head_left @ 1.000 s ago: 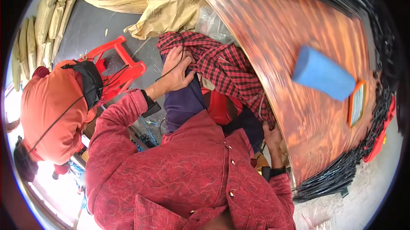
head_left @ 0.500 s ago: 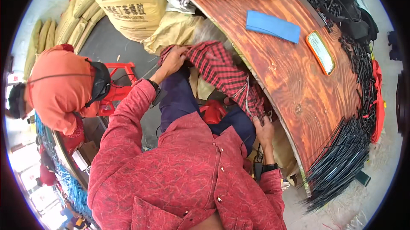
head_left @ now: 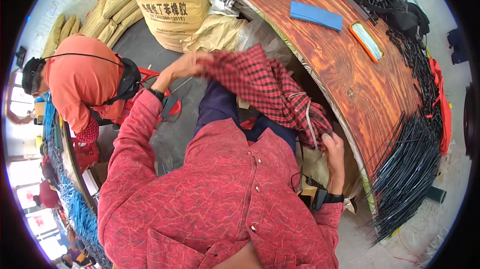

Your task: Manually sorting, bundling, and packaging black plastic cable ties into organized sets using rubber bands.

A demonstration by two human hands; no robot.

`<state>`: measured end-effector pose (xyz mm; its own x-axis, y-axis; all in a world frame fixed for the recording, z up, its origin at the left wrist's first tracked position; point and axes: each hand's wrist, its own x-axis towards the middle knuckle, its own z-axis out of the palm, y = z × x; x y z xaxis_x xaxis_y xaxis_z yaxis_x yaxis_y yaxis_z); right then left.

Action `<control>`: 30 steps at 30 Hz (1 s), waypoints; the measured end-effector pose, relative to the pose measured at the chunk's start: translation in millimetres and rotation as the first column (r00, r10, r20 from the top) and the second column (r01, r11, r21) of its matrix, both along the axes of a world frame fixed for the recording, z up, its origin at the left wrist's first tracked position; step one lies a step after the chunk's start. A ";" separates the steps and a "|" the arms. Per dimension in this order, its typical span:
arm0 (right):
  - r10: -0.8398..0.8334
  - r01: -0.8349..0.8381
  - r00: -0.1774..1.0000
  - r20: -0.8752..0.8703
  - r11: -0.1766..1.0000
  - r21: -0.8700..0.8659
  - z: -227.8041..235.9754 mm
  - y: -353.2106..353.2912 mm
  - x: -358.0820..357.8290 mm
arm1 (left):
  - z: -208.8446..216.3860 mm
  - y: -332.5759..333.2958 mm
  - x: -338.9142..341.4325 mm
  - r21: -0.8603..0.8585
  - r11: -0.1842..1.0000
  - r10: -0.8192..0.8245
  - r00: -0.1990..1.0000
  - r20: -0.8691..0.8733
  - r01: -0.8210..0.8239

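Observation:
Stretched across my lap is a red-and-black checked cloth (head_left: 255, 81) with a pale cord (head_left: 311, 119) hanging along its right part. My left hand (head_left: 189, 65) grips the upper left end; its fingertips are smeared by motion. At the other end, my right hand (head_left: 334, 149) pinches the lower right corner between thumb and fingers, close to the cord. The cloth hangs in loose folds between both hands and covers part of my dark trousers (head_left: 218, 104).
The wooden table (head_left: 345, 76) on my right bears a blue folded strip (head_left: 316, 15), an orange-rimmed tray (head_left: 367, 41) and bundles of black strips (head_left: 410, 169). Yellow sacks (head_left: 172, 6) stand ahead. A person in orange (head_left: 85, 76) bends over at left, near a red stool (head_left: 147, 74).
The cloth has been lifted and spread wider. My right hand has moved right with its corner, and my left hand has shifted slightly left. The person at left has shifted in view.

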<state>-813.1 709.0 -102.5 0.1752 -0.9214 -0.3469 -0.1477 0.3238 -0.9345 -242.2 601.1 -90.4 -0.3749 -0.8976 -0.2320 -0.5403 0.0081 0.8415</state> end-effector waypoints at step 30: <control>-0.129 0.583 0.715 0.687 0.652 -0.484 151.2 85.7 -67.0 | -108.6 -7.1 -267.9 -0.358 0.625 -0.364 0.664 0.653 0.694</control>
<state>-880.1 794.8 48.7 -0.2786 -0.8825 0.3790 0.4436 -0.4682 -0.7642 -510.1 594.0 -199.1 -0.8073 -0.5849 -0.0787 -0.5873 0.7828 0.2060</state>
